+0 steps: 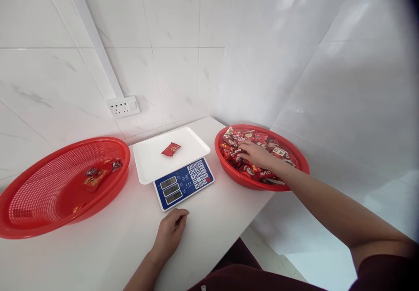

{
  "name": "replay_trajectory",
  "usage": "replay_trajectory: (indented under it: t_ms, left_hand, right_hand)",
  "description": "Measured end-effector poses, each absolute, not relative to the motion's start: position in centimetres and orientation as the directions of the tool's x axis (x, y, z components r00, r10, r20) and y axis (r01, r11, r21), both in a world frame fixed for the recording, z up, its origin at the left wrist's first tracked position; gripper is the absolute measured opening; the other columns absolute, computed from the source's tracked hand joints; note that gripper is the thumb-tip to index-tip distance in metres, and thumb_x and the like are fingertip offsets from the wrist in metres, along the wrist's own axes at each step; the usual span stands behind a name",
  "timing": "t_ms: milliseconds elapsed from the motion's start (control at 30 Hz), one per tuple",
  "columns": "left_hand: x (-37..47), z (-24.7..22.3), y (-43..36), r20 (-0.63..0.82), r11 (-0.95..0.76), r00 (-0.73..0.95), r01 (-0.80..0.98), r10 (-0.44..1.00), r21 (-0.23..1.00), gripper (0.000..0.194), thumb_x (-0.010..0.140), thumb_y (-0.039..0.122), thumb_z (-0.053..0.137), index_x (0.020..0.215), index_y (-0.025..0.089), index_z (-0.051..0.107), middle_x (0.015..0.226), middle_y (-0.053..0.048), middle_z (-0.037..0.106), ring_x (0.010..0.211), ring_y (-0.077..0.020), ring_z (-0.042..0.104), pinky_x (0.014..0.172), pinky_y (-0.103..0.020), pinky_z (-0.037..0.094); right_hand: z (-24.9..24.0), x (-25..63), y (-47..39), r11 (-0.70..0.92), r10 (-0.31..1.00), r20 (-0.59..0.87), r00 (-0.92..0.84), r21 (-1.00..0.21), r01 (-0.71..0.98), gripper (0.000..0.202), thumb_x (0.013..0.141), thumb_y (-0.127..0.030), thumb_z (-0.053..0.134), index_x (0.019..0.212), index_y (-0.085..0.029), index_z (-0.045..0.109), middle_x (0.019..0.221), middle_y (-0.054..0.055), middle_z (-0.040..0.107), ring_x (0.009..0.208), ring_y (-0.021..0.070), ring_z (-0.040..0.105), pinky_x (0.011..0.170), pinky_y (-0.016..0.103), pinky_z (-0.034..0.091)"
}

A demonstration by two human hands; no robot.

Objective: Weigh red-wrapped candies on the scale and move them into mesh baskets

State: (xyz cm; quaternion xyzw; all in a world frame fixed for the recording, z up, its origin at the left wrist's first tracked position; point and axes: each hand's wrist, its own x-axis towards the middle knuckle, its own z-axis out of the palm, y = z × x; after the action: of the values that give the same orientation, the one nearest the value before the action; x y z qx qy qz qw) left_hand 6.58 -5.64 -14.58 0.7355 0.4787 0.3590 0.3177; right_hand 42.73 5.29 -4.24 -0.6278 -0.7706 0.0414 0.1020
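Observation:
My right hand (256, 153) reaches into a red plastic basket (300, 164) on the right, its fingers apart and touching wrapped candies (250, 169). No single candy stands out as held. My left hand (170, 230), loosely curled with nothing visible in it, rests on the table just in front of a digital scale (183, 184). One red candy packet (171, 149) lies on the scale's white tray (149, 162). The scale has a blue panel with number keys and three small displays, whose digits are too faint to read surely.
Another red basket (37, 182) stands at the left, tilted in view, with several wrapped candies (98, 175) inside. Beneath everything is a white table (108, 247) against a tiled wall (176, 77). A power socket (123, 107) is mounted behind the scale.

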Motion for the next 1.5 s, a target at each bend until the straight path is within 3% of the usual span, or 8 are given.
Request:
replay_trajectory:
  t_ms: [333,533,667,800,967,1100,1300,1500]
  left_hand:
    - [6.4,-15.1,-5.5,0.212,-0.331,0.283,0.486,0.935,0.809,0.021,0.086,0.029,0.046,0.09,0.023,0.066,0.088,-0.003,0.07,0.081,-0.0179,0.066,0.069,-0.029,0.055]
    - [6.4,-15.4,-5.4,0.179,-0.31,0.299,0.485,0.937,0.817,0.022,0.087,0.03,0.045,0.091,0.022,0.065,0.089,-0.004,0.069,0.082,-0.0176,0.066,0.069,-0.029,0.054]
    - [6.3,-15.3,-5.5,0.171,-0.309,0.307,0.488,0.936,0.816,0.021,0.087,0.03,0.045,0.092,0.023,0.065,0.09,-0.004,0.069,0.083,-0.0178,0.065,0.071,-0.029,0.054]
    - [6.2,-15.4,-5.5,0.166,-0.307,0.31,0.49,0.936,0.816,0.021,0.087,0.029,0.045,0.092,0.022,0.065,0.091,-0.004,0.069,0.084,-0.0174,0.065,0.072,-0.029,0.054]
    - [6.3,-15.5,-5.5,0.168,-0.304,0.3,0.495,0.939,0.814,0.022,0.087,0.029,0.045,0.092,0.022,0.065,0.09,-0.004,0.069,0.082,-0.0171,0.065,0.069,-0.028,0.053]
    - [6.3,-15.6,-5.4,0.171,-0.306,0.298,0.498,0.939,0.812,0.022,0.087,0.03,0.045,0.092,0.022,0.065,0.091,-0.004,0.069,0.083,-0.0174,0.065,0.069,-0.028,0.054]
    - [6.3,-15.5,-5.4,0.176,-0.314,0.304,0.501,0.936,0.807,0.022,0.086,0.029,0.045,0.092,0.022,0.065,0.09,-0.004,0.069,0.082,-0.0172,0.065,0.07,-0.028,0.054]
    - [6.3,-15.6,-5.4,0.168,-0.304,0.296,0.505,0.94,0.808,0.021,0.086,0.03,0.046,0.091,0.023,0.065,0.092,-0.004,0.07,0.083,-0.0176,0.065,0.07,-0.029,0.054]
  right_hand:
    - [-2.4,42.8,4.4,0.022,0.993,0.115,0.024,-0.385,0.923,0.022,0.087,-0.028,0.045,0.102,-0.021,0.06,0.093,0.004,0.071,0.082,0.02,0.066,0.073,0.032,0.05]
    - [-1.6,42.5,1.7,0.092,0.978,-0.156,-0.141,-0.288,0.953,0.053,0.081,-0.046,0.053,0.132,-0.028,0.05,0.129,0.007,0.058,0.109,0.0298,0.059,0.085,0.039,0.049]
    - [-3.1,41.1,1.0,0.029,0.991,-0.123,-0.052,-0.182,0.983,0.067,0.086,-0.055,0.042,0.146,-0.028,0.028,0.142,0.011,0.042,0.121,0.034,0.05,0.088,0.042,0.049]
    - [-4.6,39.7,2.0,-0.024,0.999,-0.04,0.019,-0.118,0.993,0.066,0.085,-0.062,0.037,0.14,-0.024,0.036,0.143,0.015,0.037,0.132,0.0376,0.033,0.09,0.048,0.047]
    - [-5.4,39.3,2.9,-0.014,1.0,0.016,0.015,-0.041,0.999,0.051,0.088,-0.055,0.039,0.122,-0.019,0.05,0.134,0.019,0.042,0.123,0.0377,0.043,0.081,0.044,0.05]
    - [-5.2,39.6,2.9,0.062,0.997,0.053,-0.06,-0.031,0.998,0.03,0.092,-0.04,0.04,0.103,-0.019,0.058,0.113,0.015,0.06,0.113,0.035,0.051,0.077,0.038,0.047]
    - [-2.4,41.6,3.9,-0.036,0.987,0.15,0.055,-0.127,0.991,0.028,0.094,-0.039,0.035,0.093,-0.02,0.055,0.087,0.009,0.069,0.078,0.0242,0.063,0.065,0.031,0.044]
    - [0.1,43.7,5.2,-0.047,0.943,0.247,0.222,-0.563,0.825,0.027,0.086,-0.046,0.048,0.085,-0.022,0.06,0.085,0.003,0.069,0.075,0.0202,0.062,0.065,0.029,0.045]
